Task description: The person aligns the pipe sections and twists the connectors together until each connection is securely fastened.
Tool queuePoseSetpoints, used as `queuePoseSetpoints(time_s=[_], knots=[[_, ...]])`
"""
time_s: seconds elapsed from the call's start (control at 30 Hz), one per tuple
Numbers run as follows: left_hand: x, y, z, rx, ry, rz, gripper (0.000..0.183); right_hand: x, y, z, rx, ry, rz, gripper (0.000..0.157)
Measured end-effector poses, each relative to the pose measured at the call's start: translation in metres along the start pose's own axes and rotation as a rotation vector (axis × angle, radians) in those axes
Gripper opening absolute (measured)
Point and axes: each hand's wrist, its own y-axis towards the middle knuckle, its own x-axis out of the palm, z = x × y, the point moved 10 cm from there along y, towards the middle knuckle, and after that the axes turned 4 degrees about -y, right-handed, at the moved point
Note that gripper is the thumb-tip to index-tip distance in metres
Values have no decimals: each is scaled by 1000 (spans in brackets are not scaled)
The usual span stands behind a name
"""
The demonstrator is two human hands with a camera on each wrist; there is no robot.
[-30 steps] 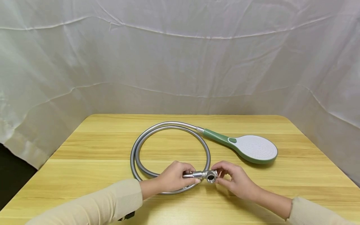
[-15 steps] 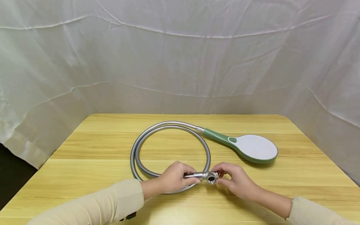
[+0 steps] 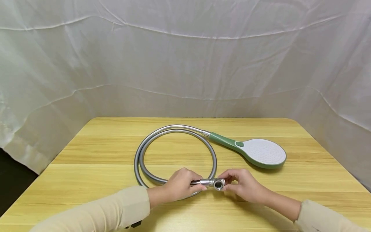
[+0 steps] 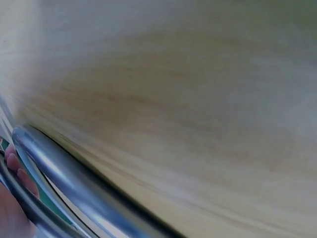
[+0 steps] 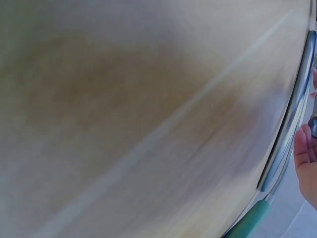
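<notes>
A coiled grey shower hose (image 3: 140,158) lies on the table, its far end joined to a green-handled shower head (image 3: 263,152) with a white face. My left hand (image 3: 182,184) grips the hose's near end just behind its chrome end nut (image 3: 205,182). Against that nut sits a small metal tee-shaped fitting (image 3: 218,184), its round opening turned towards me. The right hand (image 3: 243,185) pinches the fitting's right side between thumb and fingers. In the left wrist view, curled fingers (image 4: 25,181) show beside the hose; the right wrist view catches part of the right hand (image 5: 307,163) at its edge.
The wooden table (image 3: 95,145) carries all of these things. A pale cloth (image 3: 185,64) hangs behind it and along both sides. The shower head's handle (image 3: 224,140) lies beyond the right hand.
Both hands keep their hold on the hose end and the fitting. The left hand has shifted slightly to the right, and the fitting's opening has turned a little. Hose coil and shower head stay put.
</notes>
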Motion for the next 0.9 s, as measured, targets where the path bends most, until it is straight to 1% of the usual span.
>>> queuePoseSetpoints(time_s=[0.07, 0.17, 0.3, 0.5, 0.6, 0.73, 0.9], knots=[[-1, 1, 0, 6, 12, 12, 18, -2, 1, 0, -18, -12, 5, 18], [-1, 3, 1, 10, 28, 24, 18, -4, 1, -4, -73, -43, 16, 22], [0, 6, 1, 6, 64, 20, 18, -7, 0, -9, -141, -119, 33, 29], [3, 12, 1, 11, 136, 14, 18, -9, 1, -12, -205, -249, 45, 34], [6, 14, 2, 0, 153, 3, 18, -8, 1, -10, -220, -307, 42, 35], [8, 17, 1, -23, 182, -18, 17, -7, 2, -6, -225, -349, 43, 36], [10, 22, 3, -12, 236, -31, 17, -8, 2, -4, -227, -375, 40, 36]])
